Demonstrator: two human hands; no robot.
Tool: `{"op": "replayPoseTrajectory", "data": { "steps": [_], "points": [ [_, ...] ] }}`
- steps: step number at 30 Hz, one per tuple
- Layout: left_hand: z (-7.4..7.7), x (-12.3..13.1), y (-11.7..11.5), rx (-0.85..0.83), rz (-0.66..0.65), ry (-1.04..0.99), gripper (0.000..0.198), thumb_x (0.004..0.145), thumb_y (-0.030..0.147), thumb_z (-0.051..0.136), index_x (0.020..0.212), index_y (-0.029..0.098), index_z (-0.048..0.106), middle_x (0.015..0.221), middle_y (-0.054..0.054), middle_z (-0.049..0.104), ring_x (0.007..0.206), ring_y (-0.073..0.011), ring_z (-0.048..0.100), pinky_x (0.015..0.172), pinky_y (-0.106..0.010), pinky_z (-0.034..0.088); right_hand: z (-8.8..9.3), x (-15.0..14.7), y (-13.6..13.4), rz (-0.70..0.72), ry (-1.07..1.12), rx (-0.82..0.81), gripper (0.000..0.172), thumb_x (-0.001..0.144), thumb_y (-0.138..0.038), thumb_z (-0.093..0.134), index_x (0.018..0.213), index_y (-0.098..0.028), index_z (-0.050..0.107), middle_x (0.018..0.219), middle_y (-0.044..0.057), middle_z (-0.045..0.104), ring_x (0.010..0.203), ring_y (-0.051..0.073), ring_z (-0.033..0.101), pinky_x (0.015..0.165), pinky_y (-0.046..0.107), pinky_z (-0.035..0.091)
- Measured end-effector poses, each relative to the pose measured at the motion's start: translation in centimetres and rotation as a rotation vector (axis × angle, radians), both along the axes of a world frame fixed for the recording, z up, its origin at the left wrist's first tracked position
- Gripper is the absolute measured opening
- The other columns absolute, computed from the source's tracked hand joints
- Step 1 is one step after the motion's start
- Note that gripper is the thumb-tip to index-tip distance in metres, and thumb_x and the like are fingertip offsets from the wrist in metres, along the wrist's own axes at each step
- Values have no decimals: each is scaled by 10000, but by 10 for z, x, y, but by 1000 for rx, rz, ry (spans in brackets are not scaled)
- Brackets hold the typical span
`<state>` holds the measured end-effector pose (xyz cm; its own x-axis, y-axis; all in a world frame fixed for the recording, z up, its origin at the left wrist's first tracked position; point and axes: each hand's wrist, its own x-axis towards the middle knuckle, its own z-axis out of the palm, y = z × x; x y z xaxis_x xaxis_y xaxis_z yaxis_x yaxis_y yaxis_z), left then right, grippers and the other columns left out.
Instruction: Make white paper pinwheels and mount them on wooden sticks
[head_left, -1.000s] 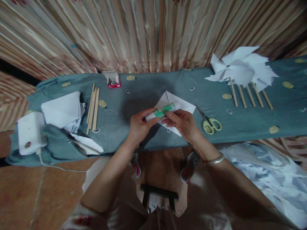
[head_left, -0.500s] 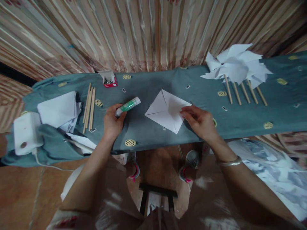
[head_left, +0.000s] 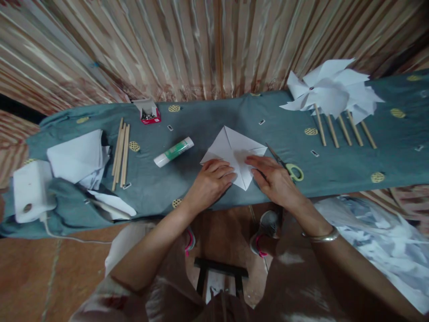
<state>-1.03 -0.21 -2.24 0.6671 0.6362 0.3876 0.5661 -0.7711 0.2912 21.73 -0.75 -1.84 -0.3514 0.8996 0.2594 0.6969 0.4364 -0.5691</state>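
Observation:
A square of white paper [head_left: 231,145] with diagonal creases or slits lies cornerwise on the cloth-covered table. Over its left corner rests my left hand [head_left: 214,181], fingers stretched out flat on the sheet. My right hand [head_left: 270,176] touches the paper's right part with extended fingers and holds nothing. To the left of the paper lies a glue stick [head_left: 174,152], white with a green label. Scissors [head_left: 290,169] with yellow-green handles lie right beside my right hand, partly hidden by it.
Wooden sticks [head_left: 120,154], a red box of small metal pieces [head_left: 149,114] and stacked white paper [head_left: 77,154] are at left, near a white device [head_left: 31,192] with a cord. Several paper pinwheels [head_left: 331,89] on sticks lie back right. A plastic bag [head_left: 372,237] hangs below the right edge.
My left hand has let go of the glue stick, now lying on the cloth, and moved right onto the paper. The scissors beside my right hand have come into view.

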Motion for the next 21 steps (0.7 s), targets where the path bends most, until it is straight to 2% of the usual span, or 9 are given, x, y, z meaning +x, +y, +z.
{"op": "replayPoseTrajectory", "data": {
  "steps": [4, 7, 13, 17, 21],
  "points": [
    [0, 1, 1, 24, -36, 53, 167, 950, 205, 540, 1006, 154, 689, 1035, -67, 746, 1007, -201, 650, 962, -390, 496, 0, 0, 0, 6, -21, 16, 343, 951, -239, 445, 1203, -155, 662, 1265, 163, 670, 1221, 303, 597, 1061, 531, 465],
    [-2, 1, 0, 40, -25, 65, 157, 951, 196, 539, 1001, 145, 679, 1050, -72, 741, 1021, -203, 646, 920, -369, 521, 0, 2, 0, 25, -35, 10, 347, 949, -207, 433, 1210, -145, 653, 1277, 168, 662, 1232, 297, 591, 1067, 537, 460],
    [-4, 6, -1, -63, 30, -100, 158, 955, 171, 513, 968, 122, 663, 962, -98, 733, 945, -199, 656, 859, -353, 559, 1, 3, -1, -8, 63, -77, 351, 883, -157, 493, 1179, -208, 674, 1315, 120, 646, 1261, 272, 577, 1085, 509, 448],
    [-3, 5, -5, -190, 20, -279, 141, 949, 173, 519, 971, 133, 652, 961, -93, 727, 940, -186, 661, 844, -329, 565, 1, -4, -3, -48, 245, -231, 271, 802, -182, 629, 1046, -252, 724, 1391, 79, 596, 1318, 277, 530, 1105, 490, 421],
    [-5, 3, -11, -262, 29, -344, 124, 944, 175, 527, 965, 148, 647, 968, -89, 722, 952, -185, 660, 872, -343, 554, 1, -11, -3, -68, 362, -302, 141, 806, -207, 647, 867, -272, 755, 1348, 46, 626, 1315, 265, 526, 1118, 490, 388]
  ]
}}
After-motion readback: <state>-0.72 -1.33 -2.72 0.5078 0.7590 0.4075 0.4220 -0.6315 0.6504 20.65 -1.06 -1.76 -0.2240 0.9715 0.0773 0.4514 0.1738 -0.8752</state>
